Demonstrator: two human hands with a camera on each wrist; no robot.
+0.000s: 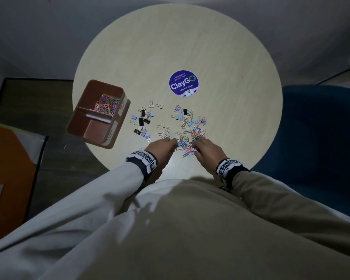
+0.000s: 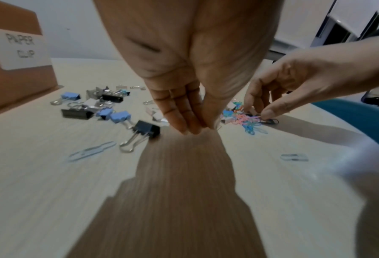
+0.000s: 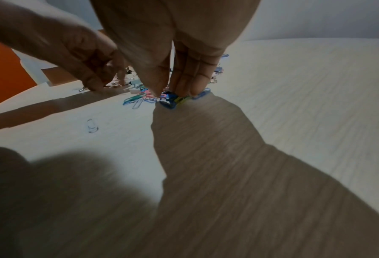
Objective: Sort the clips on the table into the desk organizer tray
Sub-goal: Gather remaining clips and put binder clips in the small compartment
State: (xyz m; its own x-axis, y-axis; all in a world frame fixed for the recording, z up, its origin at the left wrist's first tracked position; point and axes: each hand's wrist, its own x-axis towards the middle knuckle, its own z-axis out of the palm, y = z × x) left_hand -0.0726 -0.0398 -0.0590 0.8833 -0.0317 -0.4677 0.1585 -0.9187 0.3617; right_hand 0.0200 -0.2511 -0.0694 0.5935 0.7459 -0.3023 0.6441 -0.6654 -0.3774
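Your brown organizer tray sits at the round table's left edge, one corner overhanging; its far compartment holds coloured paper clips, the near compartment shows only bare floor, and a side label reads "PAPER CLIP". Loose paper clips and binder clips lie scattered toward the near edge, while the far half carries only a purple sticker. Your right hand pinches into the paper clips with narrowed fingers; your left hand has fingertips bunched together, and you cannot tell what they hold.
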